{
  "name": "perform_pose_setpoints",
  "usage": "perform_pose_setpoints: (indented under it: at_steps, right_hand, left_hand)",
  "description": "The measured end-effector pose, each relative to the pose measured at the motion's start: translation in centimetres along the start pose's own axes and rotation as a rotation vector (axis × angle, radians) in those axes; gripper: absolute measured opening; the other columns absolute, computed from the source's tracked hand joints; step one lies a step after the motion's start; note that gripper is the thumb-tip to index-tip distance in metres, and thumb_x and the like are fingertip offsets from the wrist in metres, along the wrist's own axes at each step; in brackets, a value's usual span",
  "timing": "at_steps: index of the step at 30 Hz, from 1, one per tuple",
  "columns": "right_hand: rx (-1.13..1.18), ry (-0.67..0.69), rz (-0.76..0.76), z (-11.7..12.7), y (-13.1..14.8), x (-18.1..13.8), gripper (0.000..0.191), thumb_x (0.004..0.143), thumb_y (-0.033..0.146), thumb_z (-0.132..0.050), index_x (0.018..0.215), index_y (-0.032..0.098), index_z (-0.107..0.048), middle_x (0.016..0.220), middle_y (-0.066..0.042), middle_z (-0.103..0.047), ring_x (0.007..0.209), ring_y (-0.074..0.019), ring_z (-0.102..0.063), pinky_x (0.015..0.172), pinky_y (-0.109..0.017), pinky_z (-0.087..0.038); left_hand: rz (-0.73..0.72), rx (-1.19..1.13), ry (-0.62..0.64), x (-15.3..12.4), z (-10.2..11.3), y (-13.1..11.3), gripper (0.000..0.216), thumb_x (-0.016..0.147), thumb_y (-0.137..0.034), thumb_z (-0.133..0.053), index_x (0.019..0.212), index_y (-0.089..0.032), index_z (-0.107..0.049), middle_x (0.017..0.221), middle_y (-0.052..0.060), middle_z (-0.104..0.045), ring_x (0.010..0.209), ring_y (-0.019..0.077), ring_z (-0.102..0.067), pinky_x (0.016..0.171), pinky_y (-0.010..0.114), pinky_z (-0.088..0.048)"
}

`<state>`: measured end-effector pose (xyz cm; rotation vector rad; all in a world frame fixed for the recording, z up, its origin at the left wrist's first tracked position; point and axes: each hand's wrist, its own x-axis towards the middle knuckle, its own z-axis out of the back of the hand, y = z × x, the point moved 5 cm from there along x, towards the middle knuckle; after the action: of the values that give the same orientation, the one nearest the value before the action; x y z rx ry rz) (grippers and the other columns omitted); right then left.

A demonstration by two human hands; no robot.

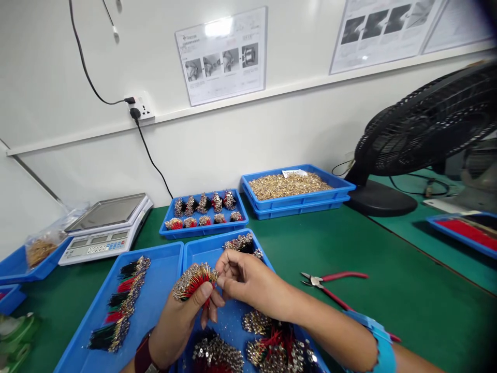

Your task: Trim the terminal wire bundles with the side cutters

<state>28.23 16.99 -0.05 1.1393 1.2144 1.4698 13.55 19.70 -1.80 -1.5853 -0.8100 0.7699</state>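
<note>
My left hand [182, 316] is closed round a bundle of red wires with metal terminals [196, 280], the silver and gold ends fanned out on top. My right hand [248, 285] pinches at the bundle's right edge with thumb and forefinger; what lies between the fingertips is too small to make out. Both hands are above a blue tray [202, 248] holding more bundles of terminal wires [219, 352], red and black, at its near end and far corner. Left of it, another blue tray [163, 269] carries a row of red and black wire bundles [120, 300].
Cutting pliers [316, 280] with red handles lie right of my forearm. Behind are a tray of bundles [204, 233], stacked trays [298, 204] of loose gold parts, and a digital scale [104, 228]. A black fan [388, 197] stands at the right, a green tape dispenser [17, 331] at the left.
</note>
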Motion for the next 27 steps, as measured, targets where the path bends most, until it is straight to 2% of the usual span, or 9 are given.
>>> perform_pose_setpoints:
  at_steps: [7, 13, 16, 22, 27]
  right_hand:
    - [0.148, 0.068, -0.049, -0.04, 0.01, 0.07, 0.02, 0.086, 0.031, -0.069, 0.09, 0.019, -0.053, 0.066, 0.004, -0.058, 0.062, -0.0113, -0.057, 0.061, -0.026, -0.045]
    - [0.108, -0.055, -0.03, 0.18, -0.15, 0.15, 0.018, 0.08, 0.022, -0.068, 0.088, 0.02, -0.052, 0.062, 0.007, -0.051, 0.058, -0.0096, -0.049, 0.055, -0.024, -0.038]
    - [0.091, -0.072, -0.01, 0.08, -0.09, 0.13, 0.018, 0.08, 0.023, -0.068, 0.088, 0.02, -0.052, 0.064, 0.006, -0.05, 0.059, -0.0099, -0.047, 0.055, -0.025, -0.038]
    - [0.086, -0.017, 0.08, -0.34, 0.42, -0.05, 0.026, 0.089, 0.035, -0.064, 0.108, 0.019, -0.053, 0.076, 0.002, -0.058, 0.07, -0.014, -0.055, 0.064, -0.03, -0.044]
    - [0.016, -0.007, 0.081, 0.03, 0.54, -0.04, 0.018, 0.091, 0.034, -0.065, 0.089, 0.02, -0.054, 0.069, 0.003, -0.055, 0.065, -0.0119, -0.049, 0.06, -0.028, -0.039]
  left_hand:
    - [0.003, -0.016, 0.023, -0.03, -0.03, 0.19, 0.052, 0.076, -0.064, -0.081, 0.069, -0.013, -0.074, 0.062, 0.003, -0.065, 0.05, 0.0122, -0.058, 0.045, 0.02, -0.04]
    - [0.01, -0.032, -0.008, -0.15, 0.12, 0.26, 0.053, 0.076, -0.065, -0.08, 0.071, -0.012, -0.076, 0.064, 0.005, -0.068, 0.052, 0.0125, -0.057, 0.046, 0.022, -0.041]
    - [0.016, -0.019, -0.005, 0.0, 0.18, 0.29, 0.052, 0.075, -0.064, -0.081, 0.072, -0.012, -0.076, 0.066, 0.006, -0.069, 0.053, 0.0132, -0.058, 0.047, 0.022, -0.041]
    - [-0.019, 0.024, -0.003, 0.12, 0.22, 0.15, 0.048, 0.077, -0.062, -0.081, 0.074, -0.014, -0.075, 0.068, 0.005, -0.071, 0.053, 0.0132, -0.06, 0.049, 0.022, -0.044]
    - [-0.027, 0.007, 0.017, -0.06, 0.02, 0.15, 0.049, 0.079, -0.062, -0.079, 0.072, -0.014, -0.076, 0.067, 0.005, -0.071, 0.053, 0.0128, -0.06, 0.048, 0.021, -0.043]
